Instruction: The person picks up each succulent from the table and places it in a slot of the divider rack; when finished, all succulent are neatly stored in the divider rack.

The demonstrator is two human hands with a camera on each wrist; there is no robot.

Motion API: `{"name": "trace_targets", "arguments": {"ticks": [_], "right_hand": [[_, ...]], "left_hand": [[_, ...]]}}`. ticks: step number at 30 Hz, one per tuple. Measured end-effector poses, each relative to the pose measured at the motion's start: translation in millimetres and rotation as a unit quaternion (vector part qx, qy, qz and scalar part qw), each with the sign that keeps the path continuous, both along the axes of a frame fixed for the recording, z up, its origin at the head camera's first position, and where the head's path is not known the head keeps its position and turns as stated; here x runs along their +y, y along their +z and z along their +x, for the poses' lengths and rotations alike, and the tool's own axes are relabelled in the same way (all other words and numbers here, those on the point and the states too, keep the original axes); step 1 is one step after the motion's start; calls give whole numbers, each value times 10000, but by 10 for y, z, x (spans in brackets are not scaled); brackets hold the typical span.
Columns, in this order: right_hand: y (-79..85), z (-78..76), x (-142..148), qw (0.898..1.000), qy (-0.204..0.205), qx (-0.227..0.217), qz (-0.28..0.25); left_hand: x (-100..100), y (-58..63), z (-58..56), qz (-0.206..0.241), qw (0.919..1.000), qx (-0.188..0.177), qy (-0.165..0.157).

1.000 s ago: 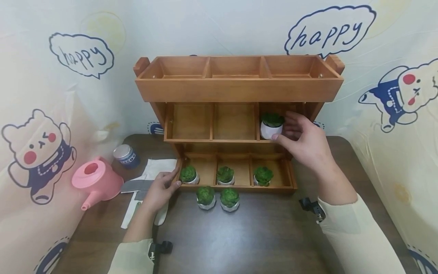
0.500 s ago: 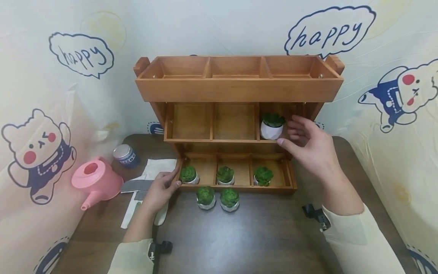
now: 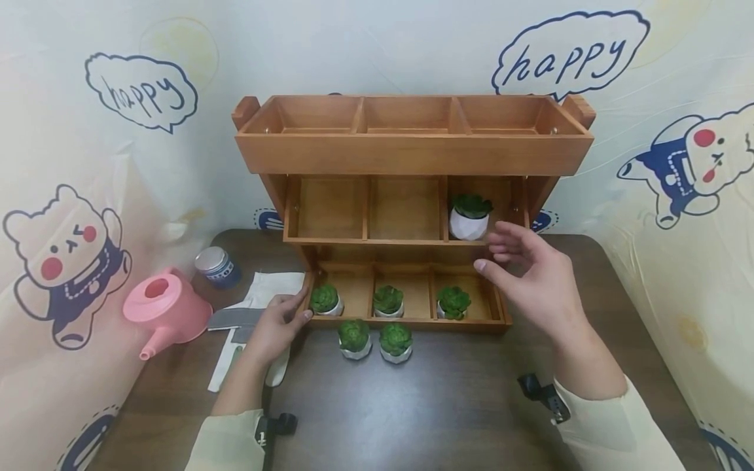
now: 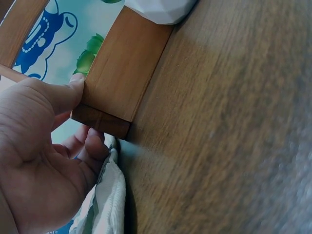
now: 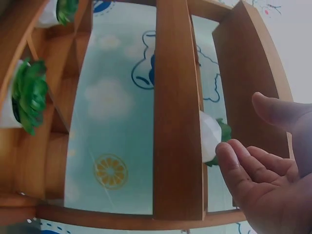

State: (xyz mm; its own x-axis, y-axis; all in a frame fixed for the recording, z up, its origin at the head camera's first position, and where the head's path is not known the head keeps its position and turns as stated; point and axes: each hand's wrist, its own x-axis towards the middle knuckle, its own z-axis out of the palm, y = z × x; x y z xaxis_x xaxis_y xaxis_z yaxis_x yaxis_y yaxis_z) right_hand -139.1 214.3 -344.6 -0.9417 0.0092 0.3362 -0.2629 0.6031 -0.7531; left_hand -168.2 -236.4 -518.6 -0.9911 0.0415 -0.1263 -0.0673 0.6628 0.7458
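Observation:
A three-tier wooden shelf (image 3: 412, 156) stands on the table, each tier split into three compartments. In its middle tier, a potted succulent (image 3: 469, 216) sits upright in the right compartment. My right hand (image 3: 533, 278) hovers in front and to the right of that pot, apart from it, fingers loosely bent and holding nothing. At the bottom tier's left front corner, my left hand (image 3: 277, 329) grips the shelf, its thumb at the upper edge (image 4: 44, 141). Each bottom compartment has a small succulent, such as the middle one (image 3: 388, 302). Two more succulents (image 3: 354, 340) stand on the table before the shelf.
Left of the shelf lie white-and-grey gloves (image 3: 250, 314), beside a pink watering can (image 3: 167, 311) and a blue jar with a pale lid (image 3: 218, 268). A printed cloth (image 3: 377, 49) hangs behind the table (image 3: 400, 418).
My right hand has let go of the succulent pot and drawn back, down and to the right. The pot stays in the middle tier's right compartment. My left hand has not moved.

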Motion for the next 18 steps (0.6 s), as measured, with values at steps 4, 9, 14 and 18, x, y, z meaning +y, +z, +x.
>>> {"name": "trace_targets", "arguments": {"ticks": [4,9,14,18], "right_hand": [[-82,48,-46,9994,158,257,-181],[-180,96,-103,9986,303,298,-318],[-308,137,-169,9985,372,114,-383],[-427,159,-222,9983,424,-10,-393]], "left_hand": [[-6,-11,-1,-1,10000,46,-24],[-9,-18,-11,-50,10000,69,-13],[-5,-10,-8,-41,10000,79,-6],[-4,-10,-5,-47,9999,107,-20]]}}
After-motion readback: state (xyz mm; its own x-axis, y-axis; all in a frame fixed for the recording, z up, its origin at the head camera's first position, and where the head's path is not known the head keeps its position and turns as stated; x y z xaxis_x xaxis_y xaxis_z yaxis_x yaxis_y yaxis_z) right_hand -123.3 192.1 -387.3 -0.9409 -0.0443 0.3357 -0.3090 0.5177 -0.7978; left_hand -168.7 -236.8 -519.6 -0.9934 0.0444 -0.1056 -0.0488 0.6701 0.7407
